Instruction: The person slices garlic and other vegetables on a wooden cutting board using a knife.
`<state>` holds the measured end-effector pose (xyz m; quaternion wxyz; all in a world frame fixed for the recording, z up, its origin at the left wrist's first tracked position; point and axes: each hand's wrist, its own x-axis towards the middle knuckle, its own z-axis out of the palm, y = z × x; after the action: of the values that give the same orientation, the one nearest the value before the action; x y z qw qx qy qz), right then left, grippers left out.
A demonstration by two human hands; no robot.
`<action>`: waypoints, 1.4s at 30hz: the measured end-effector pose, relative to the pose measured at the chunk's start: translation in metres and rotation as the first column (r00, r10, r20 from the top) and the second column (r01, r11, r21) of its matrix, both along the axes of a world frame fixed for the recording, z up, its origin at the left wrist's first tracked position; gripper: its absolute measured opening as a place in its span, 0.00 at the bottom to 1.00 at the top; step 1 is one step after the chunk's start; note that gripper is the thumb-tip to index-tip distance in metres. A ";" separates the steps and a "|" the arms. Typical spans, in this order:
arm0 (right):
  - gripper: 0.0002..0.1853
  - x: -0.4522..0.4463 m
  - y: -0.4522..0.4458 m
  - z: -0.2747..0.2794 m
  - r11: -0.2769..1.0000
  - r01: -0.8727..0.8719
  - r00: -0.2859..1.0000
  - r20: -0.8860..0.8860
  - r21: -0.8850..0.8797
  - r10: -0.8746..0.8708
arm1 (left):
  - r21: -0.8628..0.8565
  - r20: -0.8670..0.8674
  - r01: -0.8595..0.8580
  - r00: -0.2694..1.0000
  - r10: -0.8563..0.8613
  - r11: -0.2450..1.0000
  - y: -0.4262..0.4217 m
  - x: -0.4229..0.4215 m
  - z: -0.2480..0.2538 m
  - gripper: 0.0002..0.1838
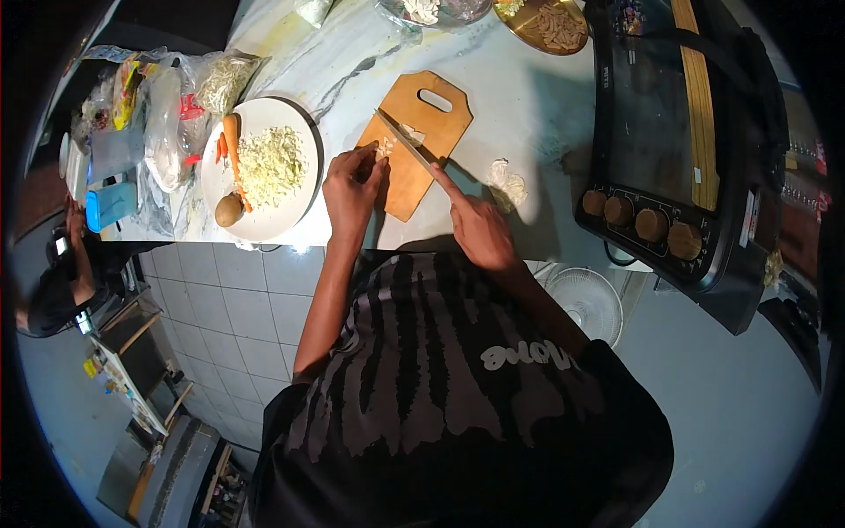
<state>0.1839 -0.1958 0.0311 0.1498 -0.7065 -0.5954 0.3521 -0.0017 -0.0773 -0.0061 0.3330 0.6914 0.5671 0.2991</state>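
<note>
A wooden cutting board (414, 189) with a handle slot lies on the marble counter. My right hand (482, 231) is closed around the handle of a knife (407, 139), index finger stretched along its top. The blade slants across the board, beside a small pale piece (412, 135). My left hand (354, 189) is at the board's left edge, fingers pinched together next to small pale chopped bits (385, 148). What lies between those fingertips is too small to make out. Thin pale peelings (506, 185) lie on the counter right of the board.
Left, a white plate (304, 198) holds chopped pale-green vegetable (275, 167), carrots (231, 136) and a round brown item (229, 210). Plastic bags (172, 123) and a blue container (106, 209) sit beyond. A black toaster oven (660, 132) stands right; a metal plate (528, 40) is behind.
</note>
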 end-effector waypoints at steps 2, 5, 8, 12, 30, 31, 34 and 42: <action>0.38 -0.002 0.000 -0.001 1.000 0.024 1.000 0.012 0.002 -0.024 | -0.028 -0.068 -0.005 0.998 0.004 1.000 0.003 0.003 0.003 0.14; 0.37 -0.003 0.004 0.004 0.999 0.032 0.999 -0.030 -0.029 -0.033 | -0.031 -0.039 -0.006 0.999 0.005 0.999 0.004 0.005 0.006 0.14; 0.37 -0.002 0.005 0.006 0.998 0.030 0.992 -0.124 -0.053 -0.037 | -0.008 -0.055 0.016 0.998 -0.017 1.000 0.007 0.004 0.004 0.13; 0.36 0.000 0.003 0.000 0.999 0.030 0.980 -0.193 -0.035 -0.036 | -0.011 -0.045 0.019 0.999 -0.019 1.000 0.010 0.007 0.005 0.11; 0.29 -0.034 0.022 -0.008 0.971 -0.003 0.779 -0.610 -0.237 -0.146 | 0.133 -0.157 0.046 0.987 -0.025 0.990 0.014 -0.038 0.001 0.12; 0.29 -0.039 0.030 -0.011 0.968 -0.044 0.754 -0.644 -0.247 -0.130 | 0.186 -0.166 0.030 0.986 0.001 0.982 0.017 -0.047 0.003 0.12; 0.28 -0.060 0.059 0.005 0.926 -0.135 0.654 -0.734 -0.352 -0.184 | 0.308 -0.229 0.006 0.971 0.068 0.951 0.027 -0.073 0.012 0.14; 0.28 -0.098 0.105 -0.002 0.854 -0.293 0.487 -0.835 -0.431 -0.255 | 0.403 -0.564 0.173 0.820 0.095 0.899 0.023 -0.120 0.009 0.31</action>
<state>0.0854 -0.0912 0.0291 0.2291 -0.4338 -0.3246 0.8087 -0.1220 -0.0545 0.0030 -0.0092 0.8171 0.5440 0.1908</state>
